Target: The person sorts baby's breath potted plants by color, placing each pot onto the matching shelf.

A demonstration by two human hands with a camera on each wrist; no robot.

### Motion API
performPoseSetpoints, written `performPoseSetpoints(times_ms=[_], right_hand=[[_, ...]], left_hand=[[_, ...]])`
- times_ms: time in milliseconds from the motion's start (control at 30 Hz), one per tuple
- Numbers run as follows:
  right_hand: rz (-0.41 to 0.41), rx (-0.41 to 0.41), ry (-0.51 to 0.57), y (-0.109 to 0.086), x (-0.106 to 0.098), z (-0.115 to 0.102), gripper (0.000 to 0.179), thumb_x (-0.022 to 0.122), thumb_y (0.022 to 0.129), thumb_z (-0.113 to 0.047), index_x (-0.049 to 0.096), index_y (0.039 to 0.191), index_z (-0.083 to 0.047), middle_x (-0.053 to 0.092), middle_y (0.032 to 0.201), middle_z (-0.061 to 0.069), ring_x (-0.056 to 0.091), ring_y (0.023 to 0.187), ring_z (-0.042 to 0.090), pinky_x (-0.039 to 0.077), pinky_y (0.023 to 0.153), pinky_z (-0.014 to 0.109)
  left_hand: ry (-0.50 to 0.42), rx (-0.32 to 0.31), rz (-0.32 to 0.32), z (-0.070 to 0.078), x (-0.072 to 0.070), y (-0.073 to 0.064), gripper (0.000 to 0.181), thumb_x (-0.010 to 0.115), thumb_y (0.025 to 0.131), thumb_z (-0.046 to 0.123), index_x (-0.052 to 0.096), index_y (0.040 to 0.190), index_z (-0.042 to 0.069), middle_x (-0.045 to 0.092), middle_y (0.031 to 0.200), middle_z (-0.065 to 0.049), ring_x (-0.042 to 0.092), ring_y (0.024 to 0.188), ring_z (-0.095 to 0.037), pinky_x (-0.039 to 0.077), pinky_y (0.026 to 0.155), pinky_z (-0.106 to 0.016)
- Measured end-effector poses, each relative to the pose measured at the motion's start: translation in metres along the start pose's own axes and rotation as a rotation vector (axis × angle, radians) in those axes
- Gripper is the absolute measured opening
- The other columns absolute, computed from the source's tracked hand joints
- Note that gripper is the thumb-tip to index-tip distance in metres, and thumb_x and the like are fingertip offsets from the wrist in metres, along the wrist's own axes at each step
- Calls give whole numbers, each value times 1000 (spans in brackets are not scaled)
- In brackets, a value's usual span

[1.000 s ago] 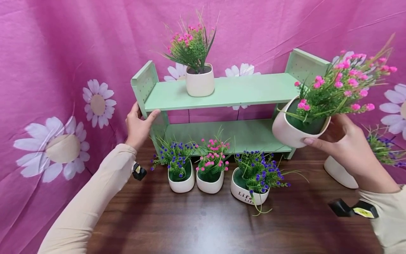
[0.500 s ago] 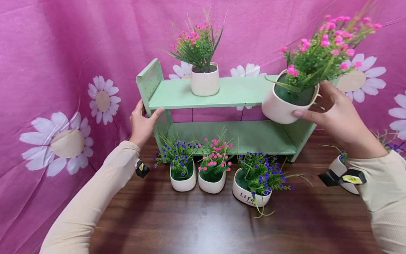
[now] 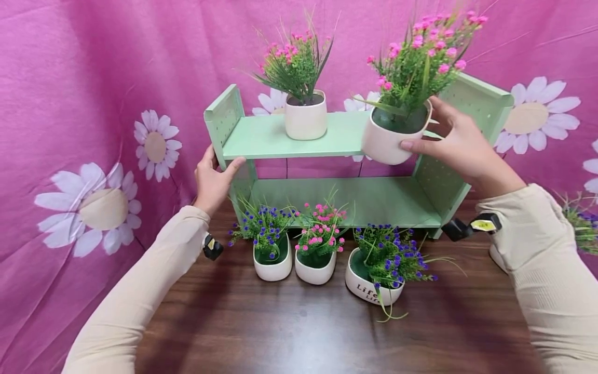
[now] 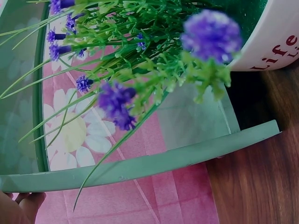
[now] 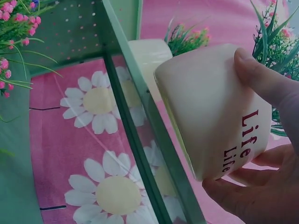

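Note:
My right hand grips a white flowerpot with pink flowers, thumb on the near side and fingers round the right side. The pot is in the air at the front edge of the upper board of a green two-tier shelf. In the right wrist view this pot shows "Life" lettering, its base beside the board's edge. My left hand holds the shelf's left side panel, thumb in front, other fingers partly hidden behind. Another pink-flowered pot stands upright on the upper board.
On the brown table before the shelf stand a purple-flowered pot, a small pink-flowered pot and a purple-flowered "Life" pot. Another purple-flowered plant is partly hidden behind the right sleeve. A pink daisy curtain hangs behind.
My right hand has carried the pink-flowered pot leftward and up, from beyond the shelf's right end to the upper board's front. The pot is now more upright. My left hand keeps its hold.

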State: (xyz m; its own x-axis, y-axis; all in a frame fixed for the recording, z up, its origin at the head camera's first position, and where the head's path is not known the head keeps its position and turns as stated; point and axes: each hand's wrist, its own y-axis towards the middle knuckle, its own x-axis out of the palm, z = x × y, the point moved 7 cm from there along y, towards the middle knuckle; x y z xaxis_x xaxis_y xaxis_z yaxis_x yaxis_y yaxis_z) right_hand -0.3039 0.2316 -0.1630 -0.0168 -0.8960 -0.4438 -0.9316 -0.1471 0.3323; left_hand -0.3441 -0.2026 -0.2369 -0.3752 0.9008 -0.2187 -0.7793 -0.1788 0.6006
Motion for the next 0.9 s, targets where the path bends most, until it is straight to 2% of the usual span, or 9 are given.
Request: performPoseSetpoints(times_ms=[67,167,233,333,400,500,600,767,900], right_hand=[[-28,10,2,8,4,1,96,73,84,-11,9,155,-21,27,156,3,38,137,23,45,90,13],[-52,5,3,20,8,1,96,73,84,-13,9,155,-20,27,156,4,36,138,24,46,91,15],[-64,10,3,26,11,1,96,73,84,-15,9,155,-20,27,156,3,35,138,25,45,98,21],[-77,29,-5,33,15,1,97,74,84,-20,8,155,-22,25,157,1,33,139,26,37,108,38],[-86,34,1,38,17,2,96,74,84,-21,9,155,-22,24,158,1,33,140,26,34,110,41],[-92,28,23,43,19,3,93,73,85,-19,11,155,-20,28,156,7,35,138,26,38,107,31],[-97,18,57,47,21,4,90,71,86,-16,13,155,-17,31,153,12,38,136,27,43,98,20],[-89,42,147,52,22,9,84,70,87,-12,16,151,-13,32,151,15,39,133,30,47,91,18],[-84,69,141,55,22,12,80,70,88,-16,18,150,-14,31,151,15,36,135,29,44,100,24]], left_hand=[[-8,7,4,1,0,0,67,78,81,29,50,138,10,62,126,-13,58,118,-14,48,96,-28],[-19,13,8,3,1,0,65,78,81,26,51,137,9,62,125,-14,58,118,-16,47,97,-29],[-18,12,8,2,1,0,64,78,81,26,51,137,9,62,126,-14,58,118,-17,47,98,-31],[-11,13,10,2,1,-1,64,78,82,26,51,137,9,62,125,-14,58,117,-16,48,97,-32],[-5,13,13,1,1,-1,64,78,81,27,51,137,10,63,125,-14,58,118,-16,48,97,-32],[-5,16,15,0,2,-2,64,78,81,26,51,137,10,63,125,-13,58,118,-16,48,97,-32],[-12,19,14,-1,2,-2,63,78,82,24,51,137,9,63,125,-13,58,118,-17,47,98,-35],[-20,26,15,-1,2,-2,63,78,82,25,52,137,9,63,125,-13,58,117,-16,47,98,-34],[-16,25,18,1,1,-2,64,78,81,27,52,137,10,63,124,-12,58,116,-14,47,96,-29]])
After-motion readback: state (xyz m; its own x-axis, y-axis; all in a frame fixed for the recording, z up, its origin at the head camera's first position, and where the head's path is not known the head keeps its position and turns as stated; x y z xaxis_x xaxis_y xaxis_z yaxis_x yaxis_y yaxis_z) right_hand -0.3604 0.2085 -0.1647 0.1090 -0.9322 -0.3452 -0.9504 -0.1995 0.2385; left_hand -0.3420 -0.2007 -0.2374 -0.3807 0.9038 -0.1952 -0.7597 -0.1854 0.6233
